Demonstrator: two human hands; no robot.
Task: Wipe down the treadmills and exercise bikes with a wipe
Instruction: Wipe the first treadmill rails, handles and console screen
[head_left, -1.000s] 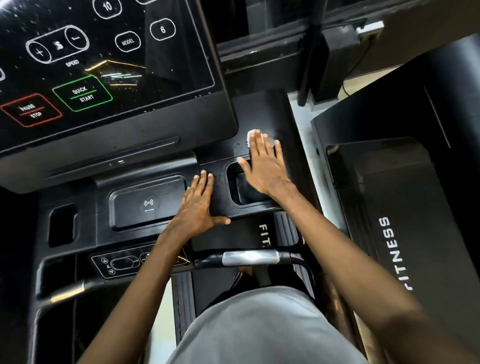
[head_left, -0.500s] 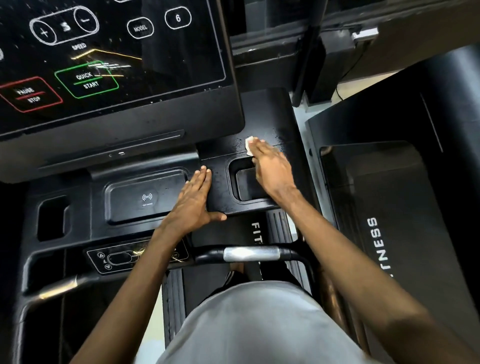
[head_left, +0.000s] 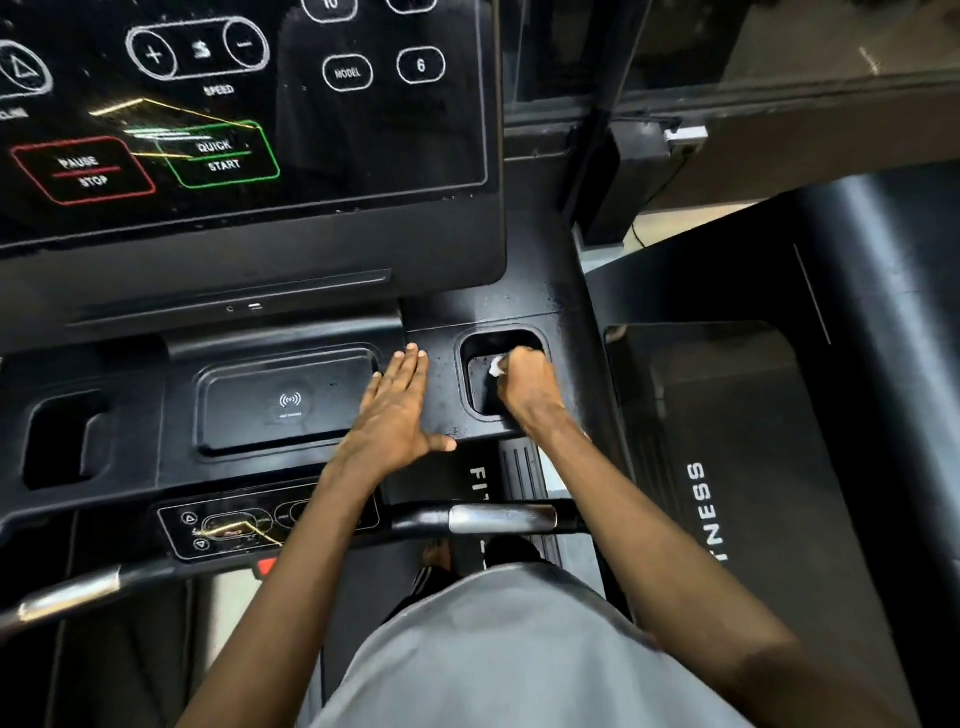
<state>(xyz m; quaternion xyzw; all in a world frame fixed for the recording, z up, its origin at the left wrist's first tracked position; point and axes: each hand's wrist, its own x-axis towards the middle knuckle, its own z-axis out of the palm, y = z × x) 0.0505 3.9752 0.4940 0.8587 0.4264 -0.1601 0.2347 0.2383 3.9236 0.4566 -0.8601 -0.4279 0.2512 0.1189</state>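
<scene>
Now that our right hand (head_left: 524, 387) has dropped from the ledge (head_left: 493, 306) into the cup holder (head_left: 540, 340), fingers curled round the white wipe (head_left: 497, 366), we judge the ledge done; our left hand (head_left: 395, 410) lies flat, fingers straight, on the treadmill console (head_left: 444, 384).

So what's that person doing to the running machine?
A person is cleaning the black treadmill console. Their right hand grips a small white wipe and reaches down inside the rectangular cup pocket on the console's right side, with the wipe against the pocket's inside. Their left hand lies flat, fingers straight, on the console between that pocket and the flat charging pad.
</scene>
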